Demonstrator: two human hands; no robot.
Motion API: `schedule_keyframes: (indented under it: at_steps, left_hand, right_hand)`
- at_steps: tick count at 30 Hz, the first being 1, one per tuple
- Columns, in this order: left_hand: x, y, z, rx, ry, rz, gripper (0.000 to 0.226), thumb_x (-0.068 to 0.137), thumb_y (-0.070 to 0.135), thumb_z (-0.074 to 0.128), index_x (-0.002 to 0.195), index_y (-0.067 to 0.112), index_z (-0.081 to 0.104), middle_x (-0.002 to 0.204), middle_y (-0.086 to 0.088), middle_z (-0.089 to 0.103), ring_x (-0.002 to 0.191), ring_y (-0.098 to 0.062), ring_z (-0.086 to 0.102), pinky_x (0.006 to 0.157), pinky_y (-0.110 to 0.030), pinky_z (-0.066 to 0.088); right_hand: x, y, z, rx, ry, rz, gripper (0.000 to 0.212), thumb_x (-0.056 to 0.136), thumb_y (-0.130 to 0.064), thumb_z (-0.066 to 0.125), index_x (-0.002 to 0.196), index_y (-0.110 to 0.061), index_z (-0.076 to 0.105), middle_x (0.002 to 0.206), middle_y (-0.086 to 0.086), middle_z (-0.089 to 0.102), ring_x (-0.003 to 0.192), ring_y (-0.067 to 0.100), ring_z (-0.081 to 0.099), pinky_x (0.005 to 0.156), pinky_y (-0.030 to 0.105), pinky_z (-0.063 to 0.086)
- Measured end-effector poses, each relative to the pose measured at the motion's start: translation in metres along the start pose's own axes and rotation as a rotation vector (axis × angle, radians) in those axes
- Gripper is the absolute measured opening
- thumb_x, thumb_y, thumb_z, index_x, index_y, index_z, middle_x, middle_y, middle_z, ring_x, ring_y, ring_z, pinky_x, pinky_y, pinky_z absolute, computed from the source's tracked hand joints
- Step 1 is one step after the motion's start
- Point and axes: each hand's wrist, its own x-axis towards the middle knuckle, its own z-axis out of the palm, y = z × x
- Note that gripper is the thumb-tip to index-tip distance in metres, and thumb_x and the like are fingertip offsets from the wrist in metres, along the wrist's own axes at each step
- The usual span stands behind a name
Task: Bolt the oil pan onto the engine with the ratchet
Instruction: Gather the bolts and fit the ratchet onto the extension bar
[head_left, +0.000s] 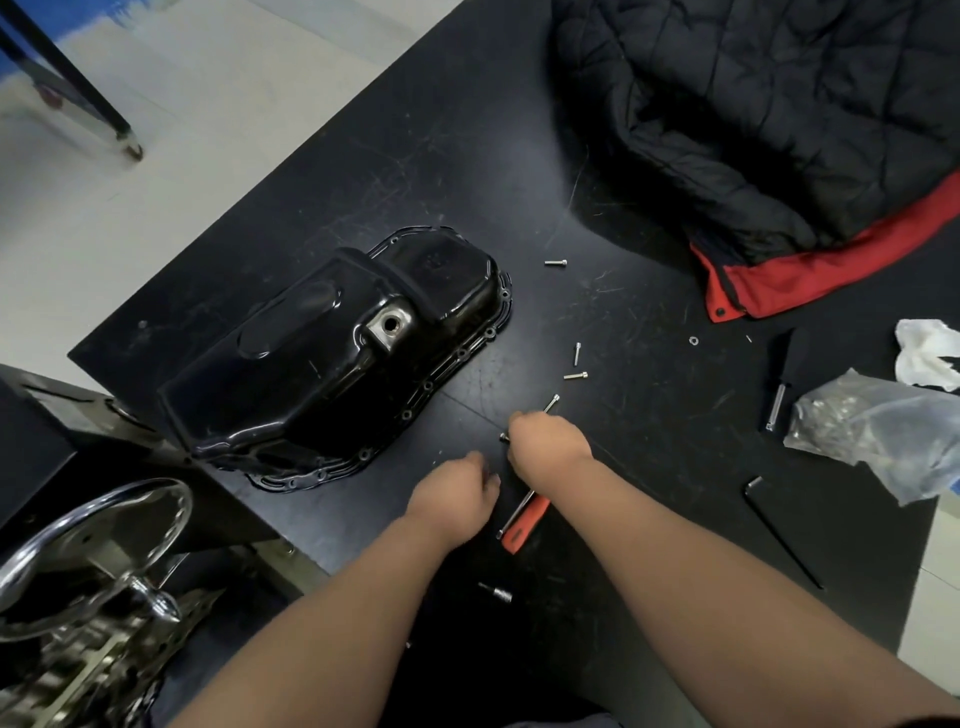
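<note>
Orange plastic marks the handle of a tool (525, 522), probably the ratchet, lying on the table between the two forearms, its steel shaft running up under the right wrist. A loose socket (496, 592) sits nearer the body.

The left hand (457, 493) hovers knuckles-up, its fingers curled down towards the shaft; whether it grips anything is hidden. The right hand (550, 441) is a closed fist round gathered bolts (551, 403), with a steel end poking out on each side of it.

A full fist may let a bolt slip, and the round shanks would roll on this hard top towards the near edge. Other loose bolts (575, 375) lie just beyond the fist and one (555, 263) lies farther off, so one could be missed and a flange hole left unfilled.

The oil pan (332, 353) rests sump-up on the table to the left, well apart from the engine (104, 665) at the lower left corner, so it is not yet seated. Lifting it while the fist is full risks a knock.

The table (415, 182) is matt black and scratched. On its right side are a hex key (779, 530) and a clear bag of hardware (872, 426), and a black quilted jacket (753, 130) with red lining lies at the far end. Beyond is a pale floor (156, 156).
</note>
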Motion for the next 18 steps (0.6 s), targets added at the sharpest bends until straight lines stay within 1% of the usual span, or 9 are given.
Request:
schedule_keyframes:
  at_steps: [3,4,6,9,12,14,16,17,18]
  left_hand:
    - [0.003,0.003,-0.018,-0.880,-0.096,-0.297,0.020,0.085,0.020,0.046,0.066,0.016,0.047,0.050,0.003,0.044,0.043,-0.016,0.041,0.041,-0.021,0.026]
    - [0.004,0.003,-0.023,-1.119,-0.119,-0.365,0.021,0.084,0.019,0.042,0.063,0.017,0.044,0.047,0.003,0.038,0.038,-0.013,0.032,0.039,-0.017,0.020]
    - [0.008,0.004,-0.032,-1.395,-0.146,-0.422,0.023,0.083,0.023,0.036,0.061,0.017,0.043,0.049,0.001,0.038,0.038,-0.011,0.030,0.038,-0.015,0.017]
    - [0.017,0.014,-0.037,-1.579,-0.145,-0.451,0.031,0.089,0.033,0.036,0.063,0.019,0.044,0.054,0.000,0.046,0.042,-0.012,0.039,0.040,-0.017,0.022]
    - [0.028,0.024,-0.036,-1.763,-0.197,-0.488,0.038,0.093,0.047,0.040,0.069,0.021,0.051,0.066,0.001,0.059,0.060,-0.013,0.055,0.053,-0.023,0.039]
    - [0.032,0.028,-0.034,-1.787,-0.244,-0.498,0.033,0.094,0.041,0.042,0.076,0.018,0.059,0.067,0.002,0.062,0.062,-0.011,0.057,0.055,-0.023,0.040]
    - [0.035,0.031,-0.034,-1.747,-0.270,-0.507,0.030,0.094,0.035,0.044,0.074,0.018,0.057,0.056,0.004,0.054,0.048,-0.009,0.048,0.040,-0.018,0.032]
    - [0.037,0.034,-0.033,-1.661,-0.259,-0.497,0.029,0.094,0.034,0.045,0.073,0.018,0.056,0.053,0.005,0.049,0.043,-0.009,0.043,0.036,-0.016,0.027]
    - [0.038,0.037,-0.030,-1.470,-0.216,-0.451,0.029,0.094,0.034,0.046,0.072,0.019,0.056,0.051,0.007,0.046,0.041,-0.009,0.040,0.036,-0.016,0.025]
  right_hand:
    - [-0.003,0.000,-0.012,0.180,0.011,0.037,0.015,0.085,-0.015,0.054,0.096,-0.009,0.063,0.101,0.014,0.065,0.094,0.034,0.062,0.071,0.033,0.047]
    - [-0.005,0.000,-0.016,0.303,0.030,0.053,0.011,0.083,-0.020,0.056,0.088,-0.012,0.062,0.095,0.012,0.066,0.089,0.031,0.062,0.070,0.031,0.047]
    - [-0.012,-0.003,-0.023,0.531,0.086,0.059,0.007,0.079,-0.026,0.059,0.075,-0.020,0.058,0.079,0.003,0.065,0.078,0.022,0.061,0.068,0.028,0.049]
    - [-0.026,-0.014,-0.032,0.693,0.131,0.008,0.008,0.078,-0.026,0.062,0.070,-0.025,0.059,0.064,-0.008,0.062,0.063,0.006,0.057,0.060,0.023,0.044]
    - [-0.033,-0.019,-0.041,0.657,0.179,-0.067,0.009,0.084,-0.029,0.060,0.086,-0.025,0.068,0.076,-0.005,0.068,0.074,0.011,0.062,0.068,0.025,0.048]
    - [-0.031,-0.012,-0.046,0.640,0.159,-0.115,0.013,0.086,-0.027,0.057,0.090,-0.024,0.069,0.078,-0.003,0.070,0.078,0.014,0.063,0.072,0.028,0.050]
    - [-0.023,0.008,-0.048,0.650,0.208,-0.069,0.015,0.087,-0.024,0.055,0.093,-0.023,0.069,0.085,-0.002,0.071,0.084,0.017,0.065,0.079,0.032,0.051]
    - [-0.016,0.023,-0.048,0.629,0.283,0.007,0.016,0.088,-0.023,0.055,0.096,-0.022,0.069,0.093,0.001,0.071,0.089,0.020,0.065,0.083,0.032,0.050]
    - [-0.008,0.041,-0.048,0.584,0.351,0.096,0.019,0.088,-0.021,0.055,0.103,-0.020,0.068,0.103,0.004,0.069,0.095,0.023,0.063,0.087,0.033,0.049]
